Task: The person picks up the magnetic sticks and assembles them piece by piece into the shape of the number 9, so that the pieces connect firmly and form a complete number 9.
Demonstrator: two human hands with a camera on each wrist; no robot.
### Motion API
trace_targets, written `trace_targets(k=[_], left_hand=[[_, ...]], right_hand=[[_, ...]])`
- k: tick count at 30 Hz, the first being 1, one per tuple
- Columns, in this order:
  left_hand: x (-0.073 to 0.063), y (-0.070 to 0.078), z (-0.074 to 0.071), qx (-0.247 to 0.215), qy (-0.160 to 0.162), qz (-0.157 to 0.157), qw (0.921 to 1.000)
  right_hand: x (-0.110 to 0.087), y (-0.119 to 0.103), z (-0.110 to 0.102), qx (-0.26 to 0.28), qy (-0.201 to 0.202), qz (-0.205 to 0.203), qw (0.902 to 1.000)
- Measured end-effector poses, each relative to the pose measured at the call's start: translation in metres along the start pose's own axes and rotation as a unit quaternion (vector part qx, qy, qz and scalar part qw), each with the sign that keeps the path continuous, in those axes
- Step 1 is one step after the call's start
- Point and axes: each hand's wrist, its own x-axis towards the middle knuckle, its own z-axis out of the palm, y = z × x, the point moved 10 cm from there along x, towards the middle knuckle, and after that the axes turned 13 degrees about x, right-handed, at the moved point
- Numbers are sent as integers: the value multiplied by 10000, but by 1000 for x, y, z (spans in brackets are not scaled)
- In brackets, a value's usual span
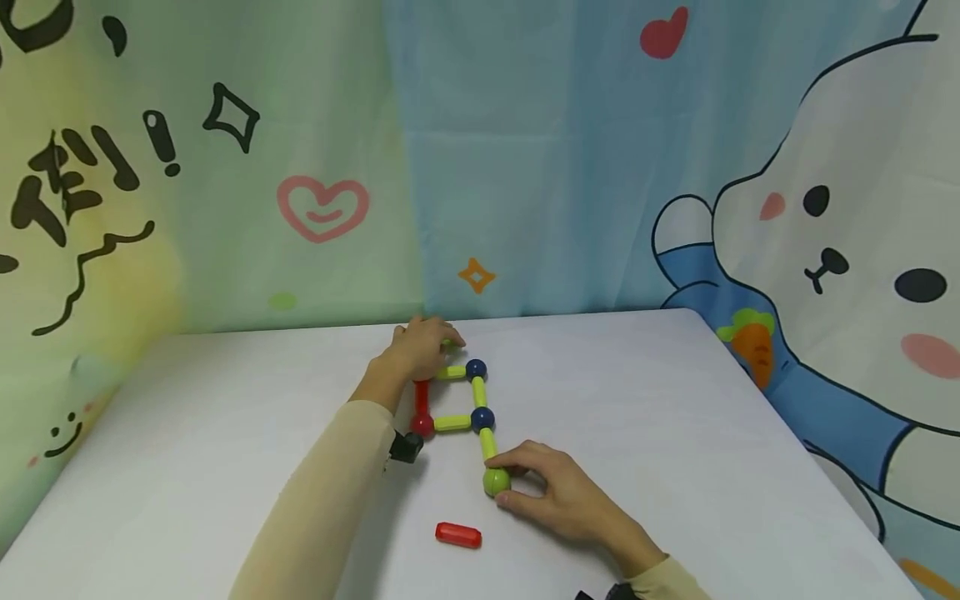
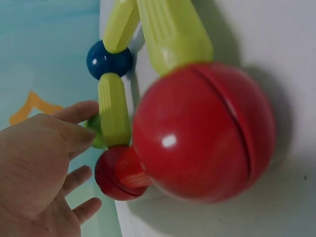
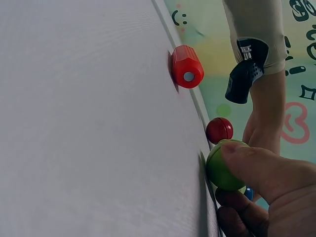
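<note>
On the white table lies a square frame of rods and balls. Its left side has a red rod (image 1: 422,400) between a near red ball (image 1: 422,424) and a far red ball (image 2: 116,173). Yellow-green rods (image 1: 453,423) lead to two blue balls (image 1: 482,418) on the right. My left hand (image 1: 420,346) pinches a green ball (image 2: 95,129) beyond the far red ball, mostly covered by fingers in the head view. My right hand (image 1: 558,492) pinches another green ball (image 1: 496,482) between thumb and fingers, at the end of a rod (image 1: 488,443) from the near blue ball.
A loose red rod (image 1: 458,535) lies on the table (image 1: 637,400) nearer to me, left of my right hand. It has a metallic disc at its end. Behind the table's far edge hangs a printed curtain (image 1: 525,167).
</note>
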Motion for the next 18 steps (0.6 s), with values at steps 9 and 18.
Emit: trace_targets(k=[9, 18], left_hand=[[7, -11, 2, -142, 177, -308, 9993], [5, -14, -6, -497, 599, -430, 9960]], right_hand=[[0, -1, 0, -12, 8, 64, 10000], [-2, -2, -2, -59, -28, 119, 9999]])
